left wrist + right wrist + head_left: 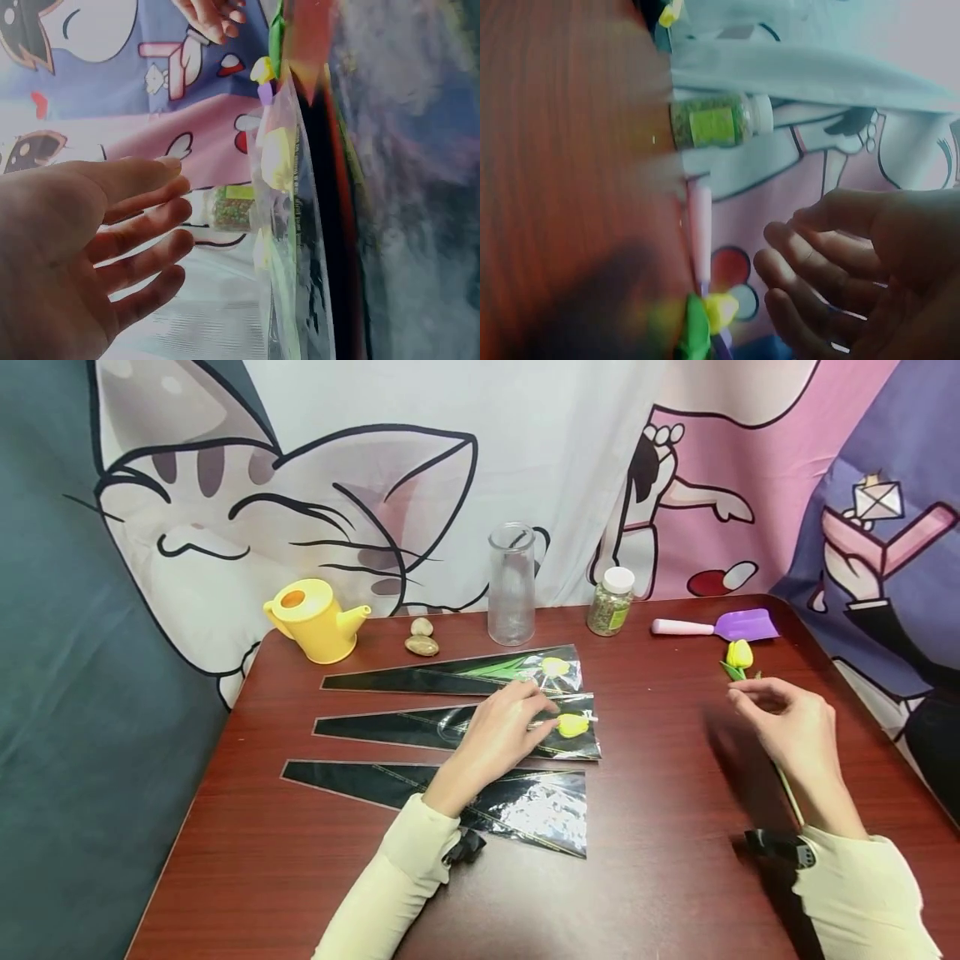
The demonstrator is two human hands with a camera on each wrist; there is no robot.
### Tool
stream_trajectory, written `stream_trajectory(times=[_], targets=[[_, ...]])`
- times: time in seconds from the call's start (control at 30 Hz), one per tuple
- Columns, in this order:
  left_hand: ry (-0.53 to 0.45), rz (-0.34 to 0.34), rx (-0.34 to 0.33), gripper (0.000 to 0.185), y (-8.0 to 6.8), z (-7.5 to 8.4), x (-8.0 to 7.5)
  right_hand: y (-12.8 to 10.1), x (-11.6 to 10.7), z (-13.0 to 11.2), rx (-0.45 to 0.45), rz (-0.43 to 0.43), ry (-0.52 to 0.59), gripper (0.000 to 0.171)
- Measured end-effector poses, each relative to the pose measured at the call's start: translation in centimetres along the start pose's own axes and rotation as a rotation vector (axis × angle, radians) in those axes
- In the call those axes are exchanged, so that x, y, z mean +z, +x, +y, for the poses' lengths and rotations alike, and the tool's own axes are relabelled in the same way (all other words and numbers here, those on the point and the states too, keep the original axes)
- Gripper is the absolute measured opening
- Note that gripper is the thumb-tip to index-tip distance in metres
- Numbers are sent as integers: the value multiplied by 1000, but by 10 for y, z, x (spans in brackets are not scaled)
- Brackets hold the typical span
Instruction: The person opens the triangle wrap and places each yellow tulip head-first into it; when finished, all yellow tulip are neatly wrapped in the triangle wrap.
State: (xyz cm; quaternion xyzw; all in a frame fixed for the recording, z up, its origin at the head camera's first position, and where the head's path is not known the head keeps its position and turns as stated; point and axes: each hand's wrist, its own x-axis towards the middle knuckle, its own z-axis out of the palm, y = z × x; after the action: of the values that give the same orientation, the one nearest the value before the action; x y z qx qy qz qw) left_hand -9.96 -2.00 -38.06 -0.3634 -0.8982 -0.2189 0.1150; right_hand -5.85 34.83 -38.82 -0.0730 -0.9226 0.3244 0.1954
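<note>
My left hand [497, 733] hovers over the middle black-and-clear flower sleeve [390, 729], its fingers near the yellow tulip [573, 725] inside. In the left wrist view the fingers [146, 232] are fairly straight and hold nothing. On the right, my right hand [798, 731] is over another yellow tulip [739, 654], hiding part of its stem. The right wrist view shows those fingers [780, 262] loosely bent, with nothing between them. Behind the middle sleeve lies a second sleeve [405, 681] with a tulip in it; in front lies a third sleeve [337, 778].
Along the table's back edge stand a yellow watering can [318, 627], two stones [422, 646], a clear glass vase [512, 593] and a white-capped jar [611, 603] of green bits. A purple shovel [746, 625] with a pink handle lies at the back right.
</note>
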Motion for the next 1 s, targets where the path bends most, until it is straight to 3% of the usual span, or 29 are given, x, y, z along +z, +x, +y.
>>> stream_trajectory(times=[0.1, 0.3, 0.4, 0.67, 1.0], targets=[[7, -88, 45, 14, -10, 3, -2, -6, -11, 10, 36, 1, -25, 25], [38, -330, 213, 25, -30, 10, 1, -19, -30, 27, 133, 7, -95, 30], [53, -397, 246, 29, -36, 11, 4, -23, -33, 34, 171, -6, -136, 31], [67, -442, 242, 29, -44, 6, 11, -26, -28, 45, 263, -150, -219, 44], [81, -414, 250, 27, -45, 8, 17, -30, -24, 52, 292, -239, -264, 50]])
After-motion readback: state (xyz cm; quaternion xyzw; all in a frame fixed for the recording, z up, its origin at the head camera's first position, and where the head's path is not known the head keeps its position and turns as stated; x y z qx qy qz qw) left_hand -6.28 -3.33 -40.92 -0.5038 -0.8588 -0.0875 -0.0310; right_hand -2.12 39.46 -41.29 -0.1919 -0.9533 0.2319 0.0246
